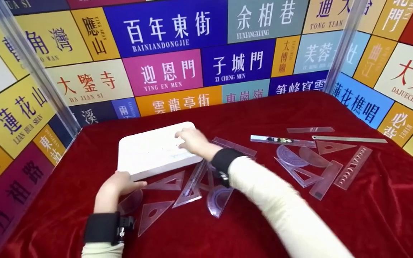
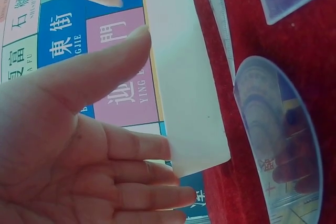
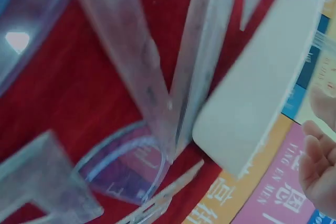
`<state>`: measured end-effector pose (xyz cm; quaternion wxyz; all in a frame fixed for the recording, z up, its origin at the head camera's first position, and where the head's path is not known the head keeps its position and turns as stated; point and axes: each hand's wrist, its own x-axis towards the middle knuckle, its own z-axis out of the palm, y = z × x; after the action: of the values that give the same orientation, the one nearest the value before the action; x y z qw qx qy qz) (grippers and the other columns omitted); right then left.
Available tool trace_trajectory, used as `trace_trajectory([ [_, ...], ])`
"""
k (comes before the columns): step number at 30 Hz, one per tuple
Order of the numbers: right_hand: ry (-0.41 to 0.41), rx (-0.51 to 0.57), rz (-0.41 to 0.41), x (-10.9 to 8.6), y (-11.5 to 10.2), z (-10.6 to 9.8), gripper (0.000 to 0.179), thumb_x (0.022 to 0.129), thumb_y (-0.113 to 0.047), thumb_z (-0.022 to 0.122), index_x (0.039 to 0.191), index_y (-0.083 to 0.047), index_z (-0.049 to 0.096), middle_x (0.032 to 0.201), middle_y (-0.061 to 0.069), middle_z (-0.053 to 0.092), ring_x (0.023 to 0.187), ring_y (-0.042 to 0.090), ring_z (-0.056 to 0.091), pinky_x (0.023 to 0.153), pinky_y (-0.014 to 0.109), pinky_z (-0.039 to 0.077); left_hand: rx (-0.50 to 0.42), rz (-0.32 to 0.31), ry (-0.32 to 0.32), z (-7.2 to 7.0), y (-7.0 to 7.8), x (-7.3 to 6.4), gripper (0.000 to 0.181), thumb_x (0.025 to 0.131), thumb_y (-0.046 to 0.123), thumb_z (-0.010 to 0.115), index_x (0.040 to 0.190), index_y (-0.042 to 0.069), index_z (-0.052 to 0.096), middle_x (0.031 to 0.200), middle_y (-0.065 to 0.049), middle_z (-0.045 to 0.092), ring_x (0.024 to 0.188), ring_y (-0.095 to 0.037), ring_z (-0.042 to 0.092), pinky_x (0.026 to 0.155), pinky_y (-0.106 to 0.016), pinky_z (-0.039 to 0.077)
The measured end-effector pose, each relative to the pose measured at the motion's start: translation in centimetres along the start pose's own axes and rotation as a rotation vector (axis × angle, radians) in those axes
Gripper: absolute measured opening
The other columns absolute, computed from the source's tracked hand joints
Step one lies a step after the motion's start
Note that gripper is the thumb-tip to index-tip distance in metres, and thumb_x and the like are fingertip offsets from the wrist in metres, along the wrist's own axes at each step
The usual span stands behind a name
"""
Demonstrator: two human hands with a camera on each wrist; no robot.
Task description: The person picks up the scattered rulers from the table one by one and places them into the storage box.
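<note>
A white, flat, round-cornered box-like block (image 1: 149, 150) lies on the red cloth, left of the middle in the head view. My left hand (image 1: 115, 188) is at its near left corner. In the left wrist view, that hand's straight fingertips (image 2: 157, 148) meet the block's end and the thumb is stretched along its side. Over the block's right part is my right hand (image 1: 194, 141), slightly blurred, fingers loosely bent and nothing seen in them. Contact there cannot be made out. Clear set squares (image 1: 154, 213) and a protractor (image 1: 218, 200) lie close in front of the block.
On the right lie more clear rulers (image 1: 353, 168), a second protractor (image 1: 292, 156), a set square (image 1: 301, 175) and a narrow metal ruler (image 1: 350, 139). Behind the red cloth (image 1: 249, 229) stands a wall of coloured signs (image 1: 167, 28), with clear upright posts (image 1: 342, 46) at the corners.
</note>
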<state>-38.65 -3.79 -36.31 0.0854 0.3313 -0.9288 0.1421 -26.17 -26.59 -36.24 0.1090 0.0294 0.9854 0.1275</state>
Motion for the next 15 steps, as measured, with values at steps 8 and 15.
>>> trace_trajectory([
  [8,0.182,0.187,-0.22,-6.3,3.0,-5.1,0.028,0.078,-0.013,0.07,0.102,-0.001,0.064,0.097,0.014,0.063,0.092,0.026,0.055,0.085,0.038,0.042,0.008,0.016,-0.002,-0.1,0.3,0.0,0.06,0.083,0.039,0.061,0.107,-0.016,0.057,0.103,-0.033,0.057,0.089,-0.038,0.056,0.083,-0.049,0.044],
  [15,-0.113,0.073,-0.499,-12.2,4.0,-4.3,0.03,0.075,-0.014,0.071,0.102,-0.004,0.064,0.101,0.01,0.062,0.1,0.022,0.055,0.09,0.035,0.043,0.0,0.016,-0.009,0.0,0.3,-0.2,0.061,0.083,0.037,0.062,0.109,-0.017,0.055,0.105,-0.035,0.055,0.087,-0.037,0.055,0.082,-0.05,0.044],
])
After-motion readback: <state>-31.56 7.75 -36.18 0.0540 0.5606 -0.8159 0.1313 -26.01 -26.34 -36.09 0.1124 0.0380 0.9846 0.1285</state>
